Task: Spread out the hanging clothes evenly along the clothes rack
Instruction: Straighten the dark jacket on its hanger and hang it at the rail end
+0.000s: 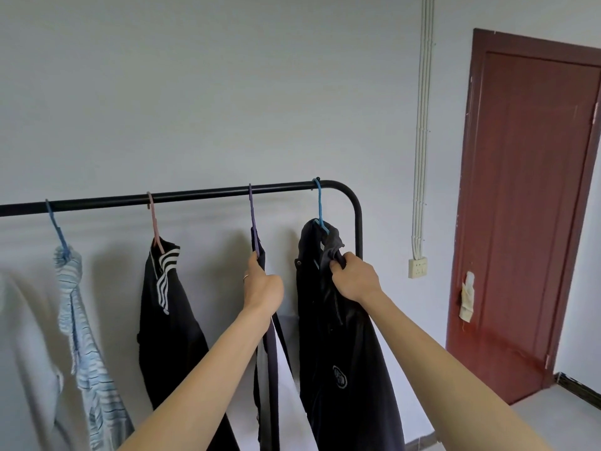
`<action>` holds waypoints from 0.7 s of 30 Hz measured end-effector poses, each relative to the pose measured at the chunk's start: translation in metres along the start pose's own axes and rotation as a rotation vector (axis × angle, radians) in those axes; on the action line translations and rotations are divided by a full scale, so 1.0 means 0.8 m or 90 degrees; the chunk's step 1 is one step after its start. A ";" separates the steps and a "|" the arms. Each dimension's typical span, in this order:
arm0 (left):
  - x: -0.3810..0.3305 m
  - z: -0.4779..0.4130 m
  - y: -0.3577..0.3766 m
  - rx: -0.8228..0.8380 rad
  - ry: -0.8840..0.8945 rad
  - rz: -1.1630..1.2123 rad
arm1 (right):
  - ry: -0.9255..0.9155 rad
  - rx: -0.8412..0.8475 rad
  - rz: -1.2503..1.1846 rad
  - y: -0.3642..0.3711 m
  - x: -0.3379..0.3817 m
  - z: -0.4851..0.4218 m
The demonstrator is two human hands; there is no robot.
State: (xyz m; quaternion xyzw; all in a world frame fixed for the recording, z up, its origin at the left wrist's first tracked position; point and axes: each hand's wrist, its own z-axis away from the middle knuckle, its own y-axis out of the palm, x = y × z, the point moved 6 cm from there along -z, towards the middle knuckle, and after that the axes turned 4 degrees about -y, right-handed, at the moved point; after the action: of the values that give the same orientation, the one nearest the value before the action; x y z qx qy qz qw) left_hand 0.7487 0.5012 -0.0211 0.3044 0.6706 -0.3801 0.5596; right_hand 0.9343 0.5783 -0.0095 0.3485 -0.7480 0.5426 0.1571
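A black clothes rack [201, 194] runs across the view, its bar bending down at the right end. Hanging from it, left to right: a blue-striped shirt [81, 323] on a dark blue hanger, a black jacket with white stripes [169, 320] on a pink hanger, a dark garment [271, 362] on a purple hanger [253, 222], and a black jacket with a round badge [338, 353] on a light blue hanger [318, 203]. My left hand [261, 284] grips the purple hanger's shoulder with the dark garment. My right hand [353, 276] clutches the badge jacket's collar.
A white wall stands close behind the rack. A dark red door [527, 206] is at the right, with white cable conduit [422, 125] and a wall socket [418, 267] between it and the rack. A pale garment [19, 353] shows at the far left edge.
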 end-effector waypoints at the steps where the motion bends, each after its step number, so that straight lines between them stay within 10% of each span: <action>1: 0.000 0.000 0.000 -0.002 0.001 -0.001 | 0.000 0.000 0.010 0.000 -0.001 0.000; 14: -0.006 0.036 -0.023 -0.012 0.079 -0.093 | -0.014 -0.132 0.117 -0.005 0.021 0.035; 18: -0.040 0.062 -0.071 -0.190 0.293 -0.261 | -0.196 -0.298 0.148 -0.014 0.085 0.070; 21: -0.049 0.056 -0.119 -0.339 0.390 -0.451 | -0.256 -0.208 0.033 0.007 0.134 0.087</action>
State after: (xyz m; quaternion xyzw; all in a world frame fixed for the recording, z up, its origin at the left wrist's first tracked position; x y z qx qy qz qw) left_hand 0.7002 0.4139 0.0297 0.0042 0.9379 -0.2564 0.2337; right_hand 0.8649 0.4779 0.0273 0.4002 -0.8506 0.3379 0.0458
